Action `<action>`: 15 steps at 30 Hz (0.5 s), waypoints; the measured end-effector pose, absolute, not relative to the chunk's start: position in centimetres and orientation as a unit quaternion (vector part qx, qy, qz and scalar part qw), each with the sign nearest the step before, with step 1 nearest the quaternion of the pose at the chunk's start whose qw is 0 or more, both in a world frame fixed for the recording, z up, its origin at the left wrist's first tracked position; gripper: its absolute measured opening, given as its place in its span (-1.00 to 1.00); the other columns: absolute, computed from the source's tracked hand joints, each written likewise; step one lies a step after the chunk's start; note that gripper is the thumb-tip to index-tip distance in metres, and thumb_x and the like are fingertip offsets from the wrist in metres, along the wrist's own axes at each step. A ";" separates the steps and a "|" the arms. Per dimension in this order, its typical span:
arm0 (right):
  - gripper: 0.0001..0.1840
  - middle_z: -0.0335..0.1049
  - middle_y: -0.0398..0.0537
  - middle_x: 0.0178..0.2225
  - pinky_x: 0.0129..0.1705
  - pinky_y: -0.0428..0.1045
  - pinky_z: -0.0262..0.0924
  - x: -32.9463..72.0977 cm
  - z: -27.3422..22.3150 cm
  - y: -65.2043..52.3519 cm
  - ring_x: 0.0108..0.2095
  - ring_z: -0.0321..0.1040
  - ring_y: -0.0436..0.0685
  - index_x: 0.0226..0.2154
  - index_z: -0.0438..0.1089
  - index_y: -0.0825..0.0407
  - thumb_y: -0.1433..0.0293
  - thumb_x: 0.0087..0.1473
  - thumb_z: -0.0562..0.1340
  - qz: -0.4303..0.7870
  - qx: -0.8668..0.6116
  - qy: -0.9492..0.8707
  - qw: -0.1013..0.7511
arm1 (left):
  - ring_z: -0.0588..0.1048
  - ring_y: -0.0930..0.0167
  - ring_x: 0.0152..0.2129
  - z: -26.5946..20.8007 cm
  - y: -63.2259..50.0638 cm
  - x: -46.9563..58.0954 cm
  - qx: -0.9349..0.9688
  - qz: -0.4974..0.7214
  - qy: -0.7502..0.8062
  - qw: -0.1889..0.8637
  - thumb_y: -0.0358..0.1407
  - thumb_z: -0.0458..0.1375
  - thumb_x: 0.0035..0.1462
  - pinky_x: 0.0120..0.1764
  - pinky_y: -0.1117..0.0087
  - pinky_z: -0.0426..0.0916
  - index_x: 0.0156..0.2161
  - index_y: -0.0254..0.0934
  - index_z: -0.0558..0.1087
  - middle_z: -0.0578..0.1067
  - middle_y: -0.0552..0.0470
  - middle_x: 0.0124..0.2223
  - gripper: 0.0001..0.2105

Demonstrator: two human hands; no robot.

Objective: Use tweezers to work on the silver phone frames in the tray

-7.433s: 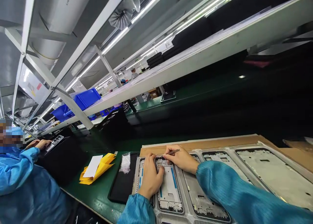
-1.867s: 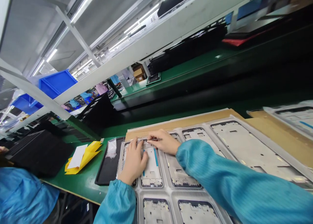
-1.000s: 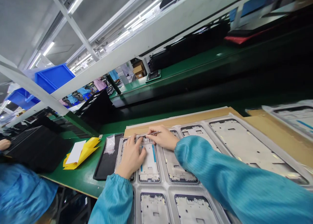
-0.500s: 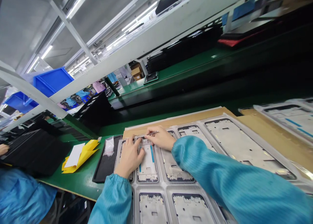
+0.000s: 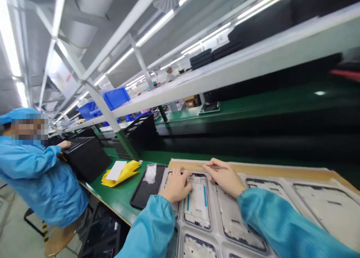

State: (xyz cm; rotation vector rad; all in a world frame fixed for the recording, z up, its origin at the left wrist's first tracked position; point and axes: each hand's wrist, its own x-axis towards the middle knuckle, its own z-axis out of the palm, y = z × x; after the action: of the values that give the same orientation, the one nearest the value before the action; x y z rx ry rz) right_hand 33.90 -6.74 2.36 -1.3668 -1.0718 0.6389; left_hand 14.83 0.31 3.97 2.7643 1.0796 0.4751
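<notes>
In a moulded grey tray (image 5: 215, 213) lie several flat phone mid-frames. One phone mid-frame (image 5: 199, 198) with two blue strips is between my hands. My left hand (image 5: 176, 186) rests over its upper left edge, fingers bent down and thumb apart, with nothing seen in it. Slim tweezers (image 5: 210, 167) are pinched in my right hand (image 5: 226, 177), above the upper right corner of that frame. Their tip points left, and whether it touches the frame I cannot tell. My right hand partly covers the neighbouring mid-frame (image 5: 236, 216).
Cardboard (image 5: 180, 163) shows behind the tray. To the left are a black tray (image 5: 140, 194) holding a clear plastic bag (image 5: 150, 173), and yellow paper (image 5: 123, 177) with a white sheet. A co-worker in blue (image 5: 42, 175) touches a black crate (image 5: 87, 158). A shelf rail (image 5: 180, 93) crosses above.
The camera view has turned left and up, so the co-worker shows more fully. My right hand with the tweezers has drawn a little right, away from my left hand.
</notes>
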 end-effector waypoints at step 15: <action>-0.65 0.21 -0.22 -0.77 -0.53 -0.06 0.04 34.2 1.8 -5.7 -0.68 0.18 0.06 -0.53 0.21 -0.02 0.03 -0.19 0.17 0.304 -0.563 -0.448 0.624 | 0.54 0.37 -0.25 -1.1 6.3 0.6 0.738 0.162 0.652 0.062 -0.44 0.11 0.30 -0.11 0.30 0.41 -0.31 -0.37 0.47 0.54 0.02 -0.30 -0.86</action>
State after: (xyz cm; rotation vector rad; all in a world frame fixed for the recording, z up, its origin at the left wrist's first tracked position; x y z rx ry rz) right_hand 34.21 -5.65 1.82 -1.2927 -1.0276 0.6981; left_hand 0.61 6.33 -1.05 2.2318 1.9725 0.4887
